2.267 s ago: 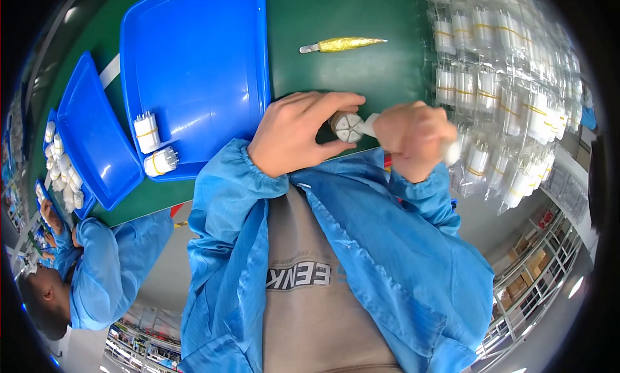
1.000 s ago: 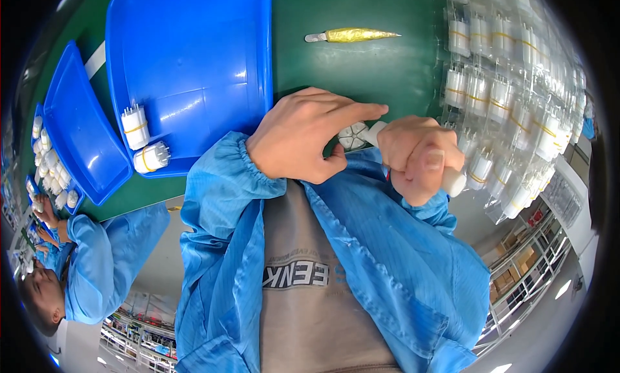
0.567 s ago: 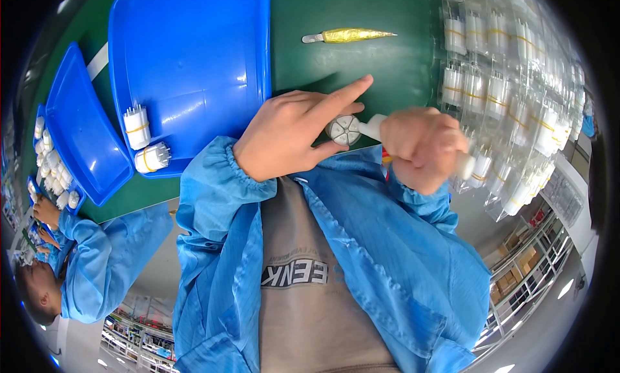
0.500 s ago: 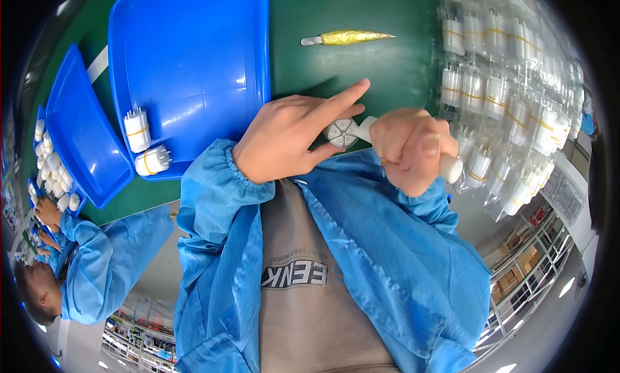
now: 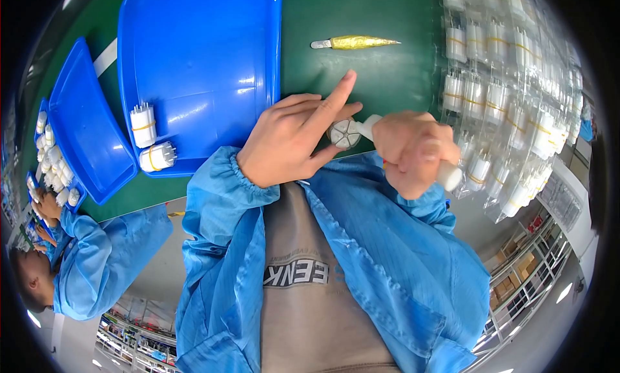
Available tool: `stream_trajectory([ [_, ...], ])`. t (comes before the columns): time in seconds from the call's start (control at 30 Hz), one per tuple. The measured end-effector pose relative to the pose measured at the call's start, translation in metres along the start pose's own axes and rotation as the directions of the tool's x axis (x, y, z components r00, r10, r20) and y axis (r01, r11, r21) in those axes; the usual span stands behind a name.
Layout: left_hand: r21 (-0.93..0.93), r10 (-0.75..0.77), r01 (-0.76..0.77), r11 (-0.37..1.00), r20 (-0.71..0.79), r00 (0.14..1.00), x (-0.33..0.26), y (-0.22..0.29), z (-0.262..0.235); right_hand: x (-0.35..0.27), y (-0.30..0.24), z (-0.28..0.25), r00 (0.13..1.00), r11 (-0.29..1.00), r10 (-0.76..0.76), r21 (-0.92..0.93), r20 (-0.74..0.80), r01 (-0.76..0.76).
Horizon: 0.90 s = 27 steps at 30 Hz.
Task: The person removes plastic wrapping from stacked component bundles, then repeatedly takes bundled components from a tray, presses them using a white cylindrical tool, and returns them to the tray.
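The left hand (image 5: 290, 137) touches a small white round part (image 5: 345, 133) with its index finger stretched out. The right hand (image 5: 413, 150) grips a white cylinder (image 5: 448, 175) beside it. Two white pinned components (image 5: 150, 141) lie in the blue tray (image 5: 213, 44). A gold pointed tool (image 5: 354, 42) rests on the green mat (image 5: 387, 76).

The green counter (image 5: 394, 82) carries two blue trays (image 5: 213, 57) (image 5: 87, 128), a yellow pointed tool (image 5: 355, 42), and clear packets (image 5: 510, 82) at the right.

A white round part (image 5: 345, 133) sits at centre; blue trays (image 5: 206, 57) lie toward ten o'clock on a green table (image 5: 387, 76) (a gold-yellow pointed tool (image 5: 355, 42) at twelve).
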<state>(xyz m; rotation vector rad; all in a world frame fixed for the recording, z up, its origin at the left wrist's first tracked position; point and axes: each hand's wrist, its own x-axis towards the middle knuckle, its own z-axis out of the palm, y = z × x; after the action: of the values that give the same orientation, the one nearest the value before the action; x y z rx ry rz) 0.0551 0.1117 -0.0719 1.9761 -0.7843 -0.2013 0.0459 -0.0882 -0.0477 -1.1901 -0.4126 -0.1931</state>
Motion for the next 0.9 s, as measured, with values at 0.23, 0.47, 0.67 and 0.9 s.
stream_trajectory([
  [0.23, 0.138, 0.108, -0.102, 0.985, -0.032, 0.994, 0.004, 0.000, 0.000, 0.005, -0.005, 0.004, 0.991, 0.956, 0.092, -0.286, 0.099, -0.061],
  [0.47, 0.019, -0.125, 0.124, 0.992, 0.059, 0.990, -0.001, 0.004, -0.001, 0.004, 0.000, 0.003, 1.000, 1.000, 0.026, -0.018, -0.013, -0.026],
  [0.67, -0.023, -0.102, 0.108, 0.994, 0.168, 0.980, -0.002, 0.007, -0.010, 0.010, -0.001, 0.004, 0.987, 0.998, 0.060, -0.015, 0.148, -0.058],
  [0.9, -0.011, -0.072, 0.076, 0.997, 0.203, 0.976, -0.003, 0.007, -0.014, 0.010, 0.004, 0.008, 0.971, 0.966, 0.148, -0.238, 0.186, -0.101],
])
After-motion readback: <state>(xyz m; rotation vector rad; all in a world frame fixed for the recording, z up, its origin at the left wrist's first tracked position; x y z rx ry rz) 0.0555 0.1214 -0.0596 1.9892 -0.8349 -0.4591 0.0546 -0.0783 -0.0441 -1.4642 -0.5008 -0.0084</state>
